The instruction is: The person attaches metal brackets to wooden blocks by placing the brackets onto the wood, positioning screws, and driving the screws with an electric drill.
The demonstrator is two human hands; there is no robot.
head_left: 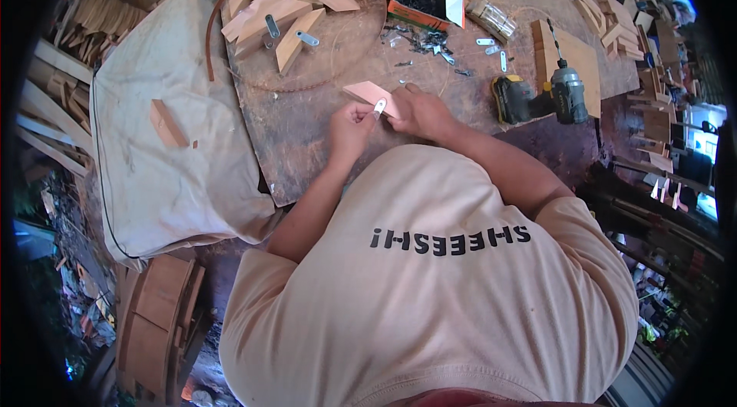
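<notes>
Close in front of me, my right hand [422, 110] is closed around a small angled wood block [370, 91] at the table's near side. My left hand [351, 127] pinches a small silver metal plate [380, 106] with rounded ends and lays it on the block's face. Whether a screw sits in the plate is too small to tell. To the right, a cordless drill [568, 94] lies on the table with its bit pointing away from me. Loose metal plates [486, 41] lie beyond my right hand.
At the far left of the wooden table [307, 157], angled blocks [299, 40] are piled, several with metal plates attached. An open box of dark screws [418, 1] stands at the back. Left of the table, a pale cloth [184, 184] bears one wood block [168, 124].
</notes>
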